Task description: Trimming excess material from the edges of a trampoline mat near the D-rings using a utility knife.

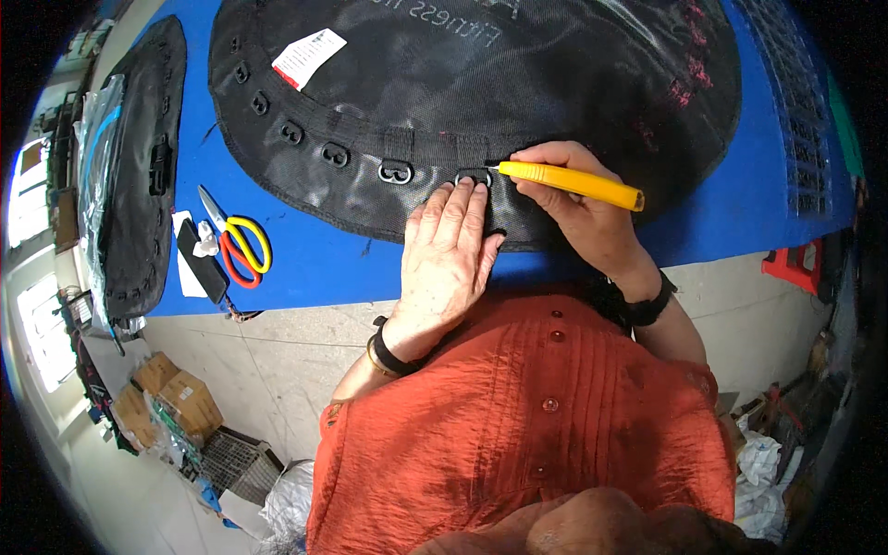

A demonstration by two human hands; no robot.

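A large round black mesh mat (555,83) with a webbing rim lies on the blue table (314,264). Several metal rings (395,172) sit in loops along its near edge. My left hand (450,245) lies flat on the rim, fingers spread, pressing just below one ring (474,176). My right hand (578,208) grips a yellow utility knife (569,182), its tip pointing left at that ring.
Scissors (236,242) with yellow and red handles lie on the table at left, next to a black phone-like object (199,261). A second black mat (139,166) and a plastic bag (92,139) sit at far left. Cardboard boxes (171,398) stand on the floor.
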